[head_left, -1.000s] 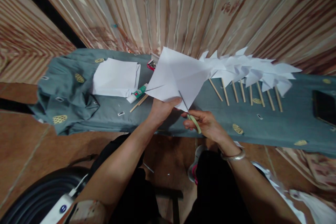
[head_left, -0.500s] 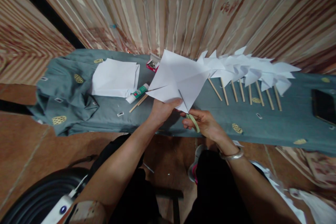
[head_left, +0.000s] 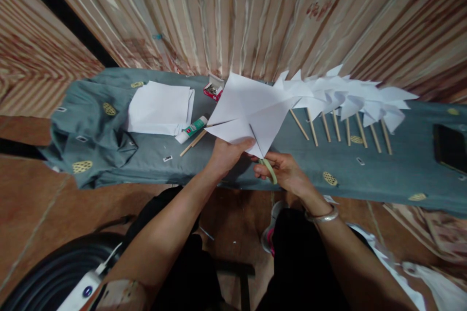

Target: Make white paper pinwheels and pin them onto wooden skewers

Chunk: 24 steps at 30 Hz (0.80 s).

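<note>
Left grip (head_left: 226,154) pinching one paper sheet (head_left: 251,109) | right grip (head_left: 282,171) clasping one scissors (head_left: 265,159)

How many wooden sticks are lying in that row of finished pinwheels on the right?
8 pinwheel sticks show in a row on the grey cloth, under the white pinwheels, right of the held paper. More may hide beneath the paper.

Paper stack (head_left: 159,108) left of centre on cloth (head_left: 401,170); glue (head_left: 191,129) just right; pin box (head_left: 213,90) behind; pinwheels (head_left: 346,99) right; phone (head_left: 450,148) far right.
</note>
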{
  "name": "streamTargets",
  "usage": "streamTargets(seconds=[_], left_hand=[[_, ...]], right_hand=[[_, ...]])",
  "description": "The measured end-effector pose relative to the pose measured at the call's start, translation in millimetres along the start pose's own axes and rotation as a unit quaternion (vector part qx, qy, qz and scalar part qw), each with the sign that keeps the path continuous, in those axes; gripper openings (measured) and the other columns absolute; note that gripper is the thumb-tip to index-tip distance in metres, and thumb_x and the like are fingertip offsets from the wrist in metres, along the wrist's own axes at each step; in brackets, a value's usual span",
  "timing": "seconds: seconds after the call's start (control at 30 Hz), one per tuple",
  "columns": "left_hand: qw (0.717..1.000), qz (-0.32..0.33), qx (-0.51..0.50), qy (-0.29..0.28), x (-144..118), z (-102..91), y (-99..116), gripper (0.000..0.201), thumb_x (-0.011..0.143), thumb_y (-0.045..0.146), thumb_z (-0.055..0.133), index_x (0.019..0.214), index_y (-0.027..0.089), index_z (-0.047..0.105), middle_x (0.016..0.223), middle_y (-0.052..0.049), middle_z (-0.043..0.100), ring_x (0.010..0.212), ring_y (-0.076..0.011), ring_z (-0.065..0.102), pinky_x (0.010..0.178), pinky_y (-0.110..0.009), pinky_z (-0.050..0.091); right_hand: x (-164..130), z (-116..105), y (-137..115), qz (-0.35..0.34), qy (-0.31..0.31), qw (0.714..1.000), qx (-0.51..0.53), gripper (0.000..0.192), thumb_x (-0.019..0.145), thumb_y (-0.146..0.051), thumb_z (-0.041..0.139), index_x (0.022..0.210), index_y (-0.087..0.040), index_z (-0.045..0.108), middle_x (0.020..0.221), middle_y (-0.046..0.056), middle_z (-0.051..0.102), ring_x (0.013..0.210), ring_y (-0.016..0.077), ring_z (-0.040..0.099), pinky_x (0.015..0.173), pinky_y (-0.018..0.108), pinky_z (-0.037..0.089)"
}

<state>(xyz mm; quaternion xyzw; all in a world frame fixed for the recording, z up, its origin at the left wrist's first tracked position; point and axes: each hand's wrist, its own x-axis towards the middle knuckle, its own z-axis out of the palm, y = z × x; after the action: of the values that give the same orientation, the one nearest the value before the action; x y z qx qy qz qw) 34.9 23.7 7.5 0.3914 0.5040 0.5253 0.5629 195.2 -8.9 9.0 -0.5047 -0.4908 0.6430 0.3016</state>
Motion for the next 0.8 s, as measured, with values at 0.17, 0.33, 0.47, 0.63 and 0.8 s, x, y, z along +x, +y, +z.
streamTargets(seconds=[0.17, 0.33, 0.47, 0.63, 0.8], left_hand=[[1.000, 0.002, 0.002, -0.001, 0.4, -0.1, -0.5, 0.029, 0.057, 0.028, 0.076, 0.081, 0.017, 0.062, 0.080, -0.003, 0.068, 0.072, -0.0189, 0.064, 0.068, -0.034, 0.055], [1.000, 0.000, -0.001, -0.002, 0.1, 0.2, 1.0, 0.029, 0.058, 0.027, 0.076, 0.081, 0.017, 0.062, 0.081, -0.004, 0.068, 0.072, -0.0189, 0.064, 0.066, -0.032, 0.054], [1.000, -0.004, 0.001, -0.006, -0.2, 0.2, 2.7, 0.030, 0.057, 0.027, 0.076, 0.082, 0.017, 0.062, 0.082, -0.004, 0.069, 0.072, -0.0188, 0.064, 0.067, -0.032, 0.054], [1.000, 0.015, 0.003, 0.002, 0.1, 0.2, 3.8, 0.030, 0.056, 0.026, 0.076, 0.081, 0.017, 0.063, 0.082, -0.003, 0.069, 0.072, -0.0177, 0.062, 0.069, -0.031, 0.053], [1.000, 0.009, -0.009, -0.004, 0.3, 0.4, 1.9, 0.034, 0.055, 0.028, 0.077, 0.083, 0.016, 0.062, 0.082, -0.003, 0.068, 0.071, -0.0171, 0.061, 0.068, -0.032, 0.053]], right_hand=[[0.1, -0.3, 0.6, -0.004, 0.000, 1.000, -0.002, 0.044, 0.059, -0.047, 0.085, 0.090, -0.018, 0.075, 0.060, -0.002, 0.063, 0.054, 0.0098, 0.054, 0.051, 0.023, 0.044], [-0.4, 0.4, -2.2, 0.003, 0.002, 1.000, 0.010, 0.043, 0.056, -0.043, 0.087, 0.088, -0.017, 0.075, 0.061, -0.003, 0.063, 0.053, 0.0087, 0.053, 0.051, 0.023, 0.045], [0.1, 1.4, -2.6, 0.009, 0.003, 1.000, 0.013, 0.046, 0.056, -0.046, 0.087, 0.090, -0.017, 0.075, 0.060, -0.002, 0.062, 0.054, 0.0101, 0.054, 0.052, 0.024, 0.045], [-0.4, 1.6, -4.4, 0.012, -0.003, 1.000, -0.009, 0.048, 0.058, -0.051, 0.084, 0.089, -0.015, 0.074, 0.059, -0.001, 0.063, 0.054, 0.0111, 0.055, 0.051, 0.025, 0.044], [-1.1, 1.4, -5.9, 0.019, 0.004, 1.000, 0.001, 0.046, 0.054, -0.049, 0.087, 0.084, -0.016, 0.074, 0.059, -0.002, 0.063, 0.053, 0.0097, 0.053, 0.051, 0.023, 0.043]])
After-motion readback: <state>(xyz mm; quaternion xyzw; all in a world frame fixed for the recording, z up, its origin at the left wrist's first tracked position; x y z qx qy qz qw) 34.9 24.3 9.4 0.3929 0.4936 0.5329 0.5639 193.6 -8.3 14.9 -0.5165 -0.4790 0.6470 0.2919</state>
